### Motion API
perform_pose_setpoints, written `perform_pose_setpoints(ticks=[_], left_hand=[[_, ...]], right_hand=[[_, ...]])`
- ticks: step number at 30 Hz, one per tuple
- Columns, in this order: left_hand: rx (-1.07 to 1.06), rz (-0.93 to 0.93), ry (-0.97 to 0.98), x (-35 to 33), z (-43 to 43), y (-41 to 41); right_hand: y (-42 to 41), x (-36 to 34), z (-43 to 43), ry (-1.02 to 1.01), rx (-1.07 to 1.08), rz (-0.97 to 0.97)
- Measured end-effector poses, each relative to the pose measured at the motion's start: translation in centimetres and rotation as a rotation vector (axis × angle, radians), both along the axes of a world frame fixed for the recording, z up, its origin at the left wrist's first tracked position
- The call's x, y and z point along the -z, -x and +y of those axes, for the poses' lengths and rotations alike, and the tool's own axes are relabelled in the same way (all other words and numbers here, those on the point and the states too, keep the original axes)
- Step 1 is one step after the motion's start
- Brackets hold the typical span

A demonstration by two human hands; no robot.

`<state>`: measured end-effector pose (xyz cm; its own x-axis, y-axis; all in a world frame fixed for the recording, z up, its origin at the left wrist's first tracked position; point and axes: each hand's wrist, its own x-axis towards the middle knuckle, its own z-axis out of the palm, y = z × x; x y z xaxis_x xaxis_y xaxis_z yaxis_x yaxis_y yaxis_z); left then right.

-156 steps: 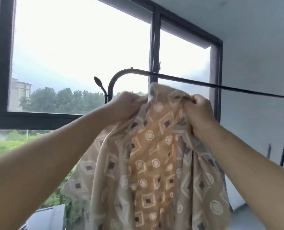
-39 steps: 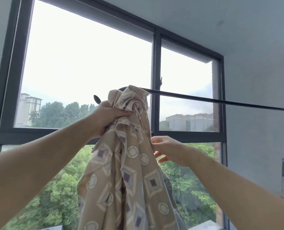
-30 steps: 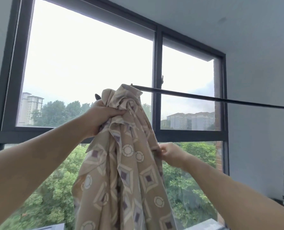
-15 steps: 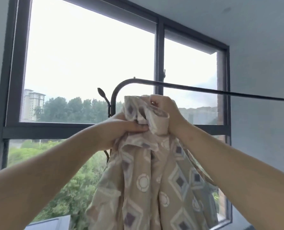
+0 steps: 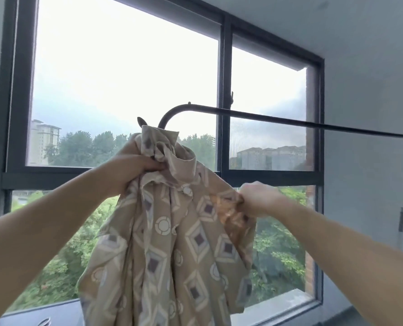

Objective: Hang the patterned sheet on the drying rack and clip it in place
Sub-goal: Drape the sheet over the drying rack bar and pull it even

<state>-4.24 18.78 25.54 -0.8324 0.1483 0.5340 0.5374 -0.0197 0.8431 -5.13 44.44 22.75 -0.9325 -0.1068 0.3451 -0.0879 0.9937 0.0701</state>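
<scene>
The head view looks up at a thin black metal drying rack rail [image 5: 290, 121] that curves down at its left end and runs across a dark-framed window [image 5: 224, 67]. The beige cotton sheet printed with diamonds and circles [image 5: 172, 243] hangs bunched in front of the window and below the rail, carried wholly by the person and not yet draped over the rack. The left hand [image 5: 134, 170] has its fingers clenched round the gathered top of the sheet, just under the rail's curved end, probably to bear the weight and keep the bundle up near the bar. The right hand [image 5: 259, 200] pinches a fold of the edge further right and lower, apparently drawing the cloth sideways to open a length that can go over the rail. Whether the raised top corner touches the curved end cannot be told. No basket, bin or other container shows, and no clips are in sight, so the clipping step looks some way off.
</scene>
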Motion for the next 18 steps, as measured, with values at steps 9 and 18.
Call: perform_pose_setpoints(ticks=[9,18], left_hand=[[-0.196,0.22,-0.156,-0.5,-2.3,0.0],[-0.103,0.135,-0.154,0.4,-1.4,0.5]], right_hand=[[-1.2,-2.4,0.5,0.266,-0.01,-0.102],[-2.5,-5.0,-0.4,1.843,-0.622,0.054]])
